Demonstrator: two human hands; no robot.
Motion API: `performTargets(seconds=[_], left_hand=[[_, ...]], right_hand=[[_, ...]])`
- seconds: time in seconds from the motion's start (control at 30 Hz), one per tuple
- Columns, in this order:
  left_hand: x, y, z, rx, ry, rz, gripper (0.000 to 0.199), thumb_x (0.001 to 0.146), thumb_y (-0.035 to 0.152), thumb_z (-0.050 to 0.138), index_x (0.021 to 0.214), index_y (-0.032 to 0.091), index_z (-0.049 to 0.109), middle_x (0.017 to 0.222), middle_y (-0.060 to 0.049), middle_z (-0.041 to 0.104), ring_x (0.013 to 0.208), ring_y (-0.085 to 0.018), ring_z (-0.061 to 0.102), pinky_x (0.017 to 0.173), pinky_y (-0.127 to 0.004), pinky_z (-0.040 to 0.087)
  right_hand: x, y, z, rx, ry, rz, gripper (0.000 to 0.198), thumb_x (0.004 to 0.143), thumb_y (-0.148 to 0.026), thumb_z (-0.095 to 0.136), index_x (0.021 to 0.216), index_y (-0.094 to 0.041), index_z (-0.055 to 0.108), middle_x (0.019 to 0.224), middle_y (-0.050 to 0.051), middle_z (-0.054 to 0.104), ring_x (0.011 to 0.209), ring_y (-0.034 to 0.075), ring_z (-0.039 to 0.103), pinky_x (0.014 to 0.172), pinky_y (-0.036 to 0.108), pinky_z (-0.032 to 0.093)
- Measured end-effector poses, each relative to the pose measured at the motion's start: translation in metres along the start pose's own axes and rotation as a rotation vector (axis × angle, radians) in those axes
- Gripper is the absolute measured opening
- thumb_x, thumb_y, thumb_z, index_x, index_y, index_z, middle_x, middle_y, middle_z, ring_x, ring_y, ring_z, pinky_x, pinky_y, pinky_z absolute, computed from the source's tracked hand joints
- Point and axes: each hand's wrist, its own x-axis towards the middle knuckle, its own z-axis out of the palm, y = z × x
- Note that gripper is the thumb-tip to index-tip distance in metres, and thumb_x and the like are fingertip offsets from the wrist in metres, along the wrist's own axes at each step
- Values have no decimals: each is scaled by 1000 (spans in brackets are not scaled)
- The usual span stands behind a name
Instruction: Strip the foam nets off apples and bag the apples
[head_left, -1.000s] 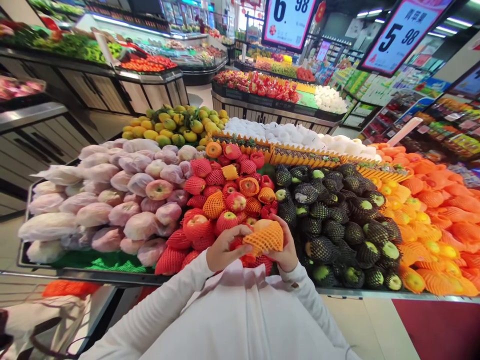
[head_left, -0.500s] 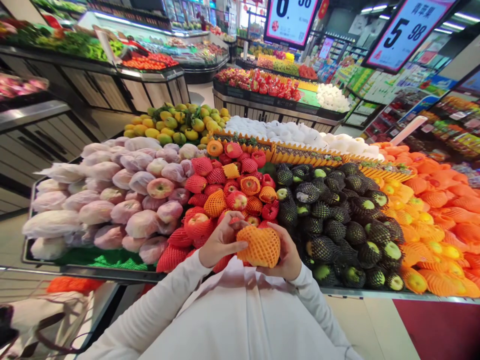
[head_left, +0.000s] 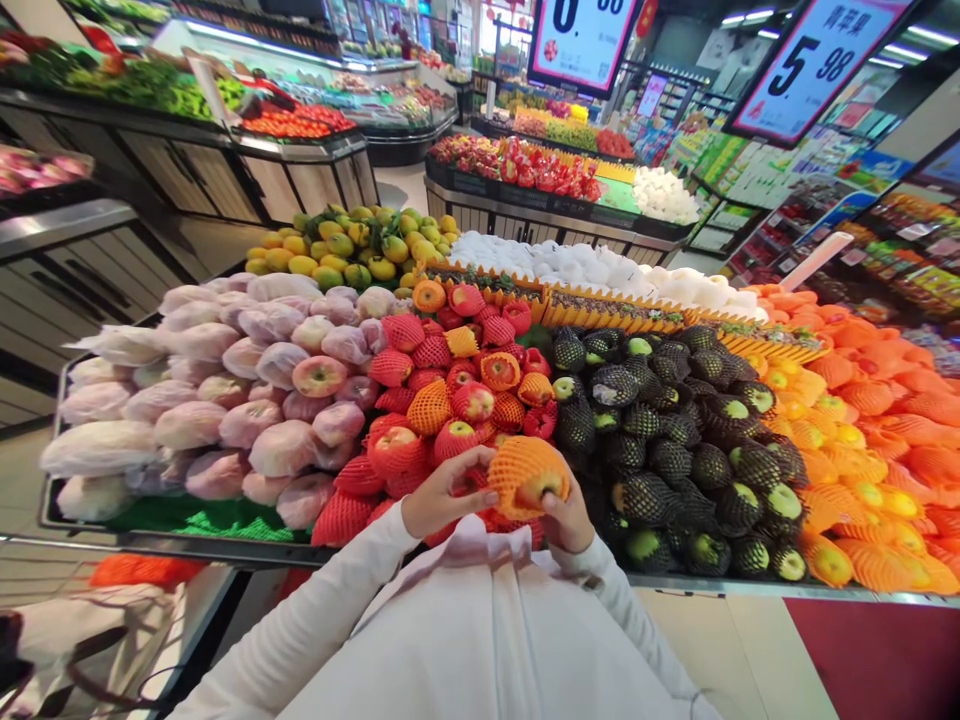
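Observation:
An apple in an orange foam net (head_left: 526, 476) is held up in front of my chest, its bare end facing me and to the right. My right hand (head_left: 571, 512) grips it from the right, thumb against the bare end. On the other side, my left hand (head_left: 450, 490) has its fingers and thumb at the net's left edge. Beneath and behind lie apples in red foam nets (head_left: 396, 450), with a few orange-netted ones (head_left: 430, 406) among them. Fruits in black nets (head_left: 679, 458) lie just right of my right hand.
Bagged pinkish apples (head_left: 281, 446) fill the left of the stand. Yellow-green mangoes (head_left: 352, 245) and white-wrapped fruit (head_left: 555, 262) lie behind, orange-wrapped fruit (head_left: 885, 380) on the right. A cart with a bag (head_left: 97, 640) stands at lower left. Price screens (head_left: 817, 70) hang above.
The apple has turned so its bare end shows, and it has risen slightly to the right. My right thumb has shifted onto that end.

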Motion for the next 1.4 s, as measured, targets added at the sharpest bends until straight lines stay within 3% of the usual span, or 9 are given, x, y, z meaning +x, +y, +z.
performTargets(seconds=[0.13, 0.4, 0.57, 0.73, 0.87, 0.97, 1.07, 1.17, 1.4], left_hand=[[1, -2, 6, -154, 121, 3, 27, 77, 30, 75, 86, 14, 55, 85, -2, 56, 78, -12, 54, 71, -22, 46], [-4, -12, 14, -369, 128, 43, 35, 71, 27, 78, 75, 16, 45, 72, 3, 48, 64, -8, 45, 59, -18, 38], [-12, -19, 7, -374, 8, 8, 43, 66, 31, 80, 72, 17, 40, 66, 4, 44, 59, -7, 42, 55, -18, 33], [-14, -22, -7, -383, -109, -26, 40, 67, 31, 80, 76, 17, 43, 73, 2, 48, 65, -10, 47, 60, -20, 36], [-12, -27, -15, -320, -125, 54, 33, 72, 36, 76, 70, 15, 51, 77, -3, 50, 74, -14, 47, 68, -25, 39], [-9, -32, -16, -291, -2, 63, 32, 74, 37, 76, 69, 14, 53, 75, -2, 49, 70, -12, 45, 65, -23, 36], [-4, -36, -14, -326, 179, -11, 38, 69, 41, 80, 83, 15, 57, 80, -2, 54, 73, -12, 50, 67, -23, 39], [3, -39, -13, -328, 238, -123, 49, 62, 38, 86, 93, 16, 56, 90, -3, 60, 80, -16, 56, 72, -26, 45], [0, -46, -18, -284, 394, -47, 37, 65, 31, 84, 73, 14, 52, 70, 2, 57, 65, -10, 51, 62, -21, 43]], right_hand=[[2, 20, -4, 130, 69, 173, 64, 59, -48, 85, 113, -25, 61, 103, 6, 73, 93, 27, 70, 89, 50, 56], [3, 31, -7, 170, 71, 206, 65, 60, -55, 80, 113, -22, 62, 115, 9, 70, 105, 27, 68, 94, 46, 54], [3, 35, -7, 148, 35, 189, 60, 59, -58, 79, 106, -23, 63, 95, 7, 73, 87, 26, 70, 82, 45, 58], [6, 24, 2, 109, -12, 184, 68, 54, -48, 85, 113, -23, 62, 101, 8, 73, 92, 27, 69, 88, 46, 55], [16, 22, 1, 115, 29, 221, 60, 59, -61, 77, 107, -26, 64, 94, 6, 74, 91, 28, 69, 86, 47, 55], [28, 21, -2, 120, 72, 209, 56, 62, -63, 74, 103, -27, 64, 94, 6, 73, 91, 27, 69, 87, 47, 55], [37, 21, -1, 4, 103, 80, 63, 51, -40, 88, 107, -26, 62, 102, 4, 71, 94, 25, 67, 91, 43, 53], [40, 24, 1, -138, 55, 26, 71, 46, -21, 90, 111, -27, 61, 112, 3, 68, 103, 23, 64, 95, 39, 51], [42, 38, 6, -12, -7, 168, 70, 49, -35, 89, 113, -24, 61, 108, 8, 70, 102, 28, 65, 95, 44, 50]])
